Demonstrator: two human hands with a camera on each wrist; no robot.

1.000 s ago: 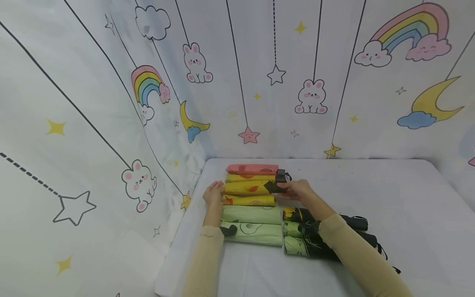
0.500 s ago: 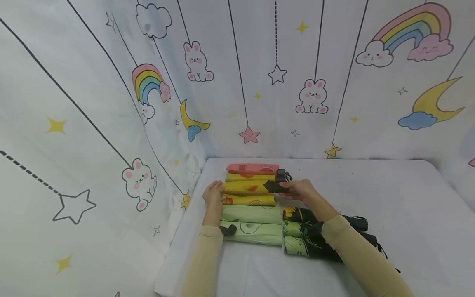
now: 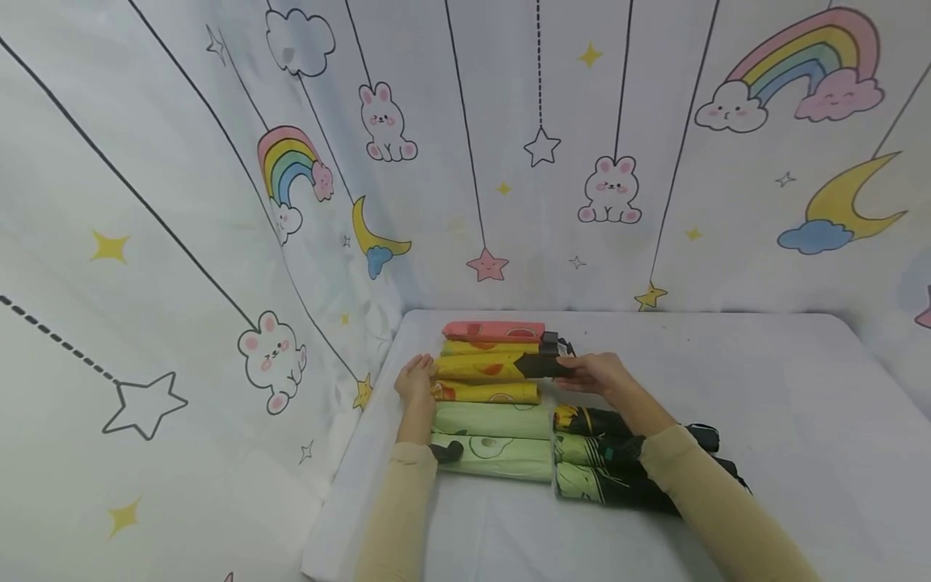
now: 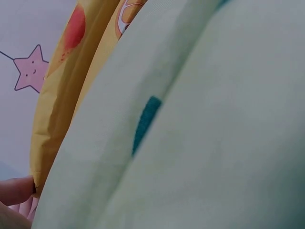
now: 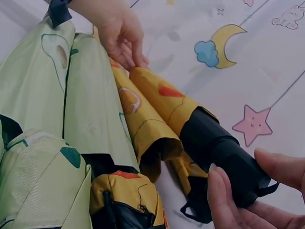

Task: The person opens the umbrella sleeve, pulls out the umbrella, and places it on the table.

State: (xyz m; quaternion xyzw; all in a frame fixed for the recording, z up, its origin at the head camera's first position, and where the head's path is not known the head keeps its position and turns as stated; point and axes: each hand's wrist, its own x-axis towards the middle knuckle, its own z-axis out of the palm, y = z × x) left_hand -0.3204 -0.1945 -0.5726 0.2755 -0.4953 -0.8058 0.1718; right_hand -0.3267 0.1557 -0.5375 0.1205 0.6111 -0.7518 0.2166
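A yellow fruit-print sleeve (image 3: 473, 368) lies crosswise between my hands in the head view. My left hand (image 3: 417, 378) pinches its closed left end, and the thumb (image 4: 18, 191) shows there in the left wrist view. From the sleeve's right end sticks the black handle end of a folded umbrella (image 5: 212, 143), with a small loop strap at its tip. My right hand (image 3: 592, 374) grips this black end between thumb and fingers. Another yellow sleeve (image 5: 147, 121) lies just nearer, its mouth gaping.
Beyond are a red umbrella in its cover (image 3: 494, 331) and a yellow one (image 3: 490, 348). Two pale green avocado-print sleeves (image 3: 494, 420) lie nearer. Three folded umbrellas (image 3: 582, 482) with black ends sit under my right forearm. A patterned curtain (image 3: 538, 242) hangs behind the white table (image 3: 764, 388).
My right hand has moved slightly right with the umbrella's black end, and more of it shows outside the yellow sleeve. My left hand stays at the sleeve's other end.
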